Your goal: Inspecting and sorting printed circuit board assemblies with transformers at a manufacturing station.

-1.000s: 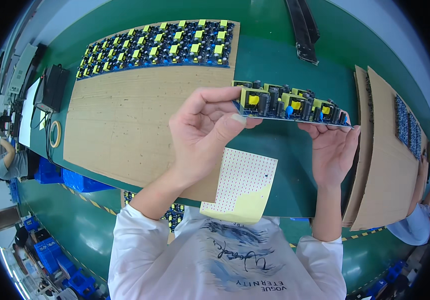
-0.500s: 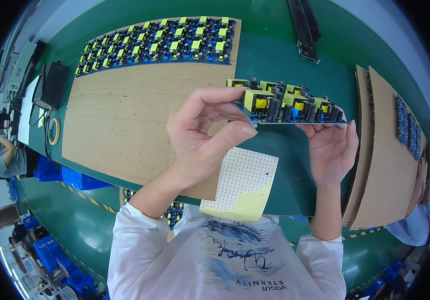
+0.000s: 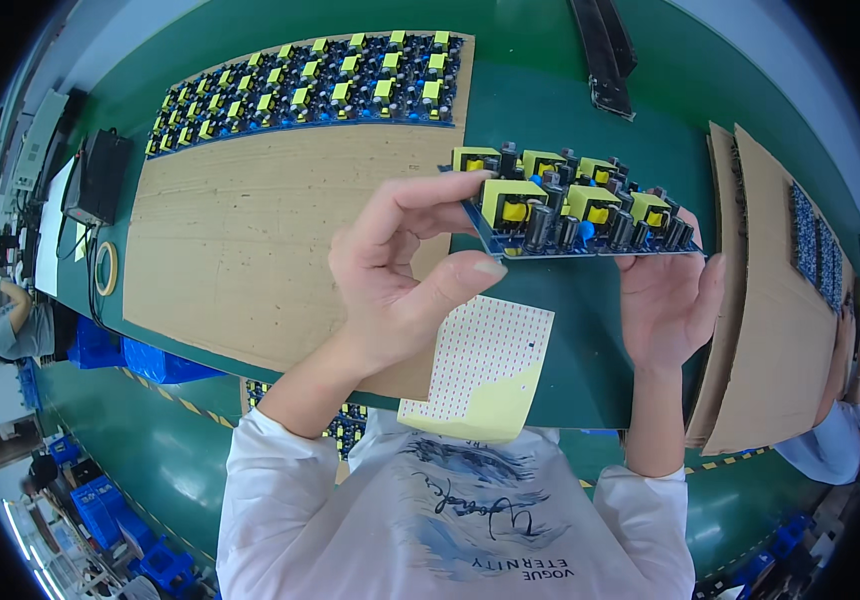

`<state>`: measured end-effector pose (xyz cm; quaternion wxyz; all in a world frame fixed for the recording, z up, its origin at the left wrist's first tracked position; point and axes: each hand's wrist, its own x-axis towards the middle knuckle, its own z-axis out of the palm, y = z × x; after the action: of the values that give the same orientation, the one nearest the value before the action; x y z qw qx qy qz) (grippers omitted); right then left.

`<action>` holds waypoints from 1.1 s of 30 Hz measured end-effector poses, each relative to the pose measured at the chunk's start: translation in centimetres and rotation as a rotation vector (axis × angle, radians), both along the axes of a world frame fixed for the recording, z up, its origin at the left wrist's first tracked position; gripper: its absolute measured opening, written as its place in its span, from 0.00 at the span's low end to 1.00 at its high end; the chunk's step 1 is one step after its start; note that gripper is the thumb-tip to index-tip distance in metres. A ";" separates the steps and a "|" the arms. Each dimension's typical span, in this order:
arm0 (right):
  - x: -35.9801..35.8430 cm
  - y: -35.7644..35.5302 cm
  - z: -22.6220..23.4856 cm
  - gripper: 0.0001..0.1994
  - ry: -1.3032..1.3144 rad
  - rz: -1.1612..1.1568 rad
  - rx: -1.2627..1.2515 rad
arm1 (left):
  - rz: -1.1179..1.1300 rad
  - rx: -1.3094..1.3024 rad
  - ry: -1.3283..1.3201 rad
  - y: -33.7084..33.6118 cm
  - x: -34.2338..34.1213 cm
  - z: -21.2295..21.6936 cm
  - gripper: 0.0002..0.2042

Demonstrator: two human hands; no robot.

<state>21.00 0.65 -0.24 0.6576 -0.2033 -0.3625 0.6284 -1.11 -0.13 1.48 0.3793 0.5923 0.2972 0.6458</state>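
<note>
I hold a blue circuit board panel carrying several yellow transformers and black capacitors, raised above the green table. My left hand pinches its left end between thumb and fingers. My right hand supports the panel's right end from below, palm facing me. Beneath my hands lies a sheet of small dot stickers with one yellow corner peeled up, resting at the table's near edge.
A large cardboard sheet covers the table's left side, with rows of similar boards along its far edge. More cardboard sheets and boards lie at the right. A tape roll and black box sit far left. Other people work at both sides.
The panel has tipped so its component side faces me more and has come closer to the camera. Both hands keep their grip.
</note>
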 end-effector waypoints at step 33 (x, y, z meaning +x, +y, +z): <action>1.1 -0.3 -1.0 0.37 -0.390 -0.234 0.072 | -0.407 -0.818 -0.517 1.8 -1.1 0.8 0.20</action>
<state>22.09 0.39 -1.28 0.6503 -0.3378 -0.4788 0.4834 -2.23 1.68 2.26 0.7582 0.2631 0.3006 0.5153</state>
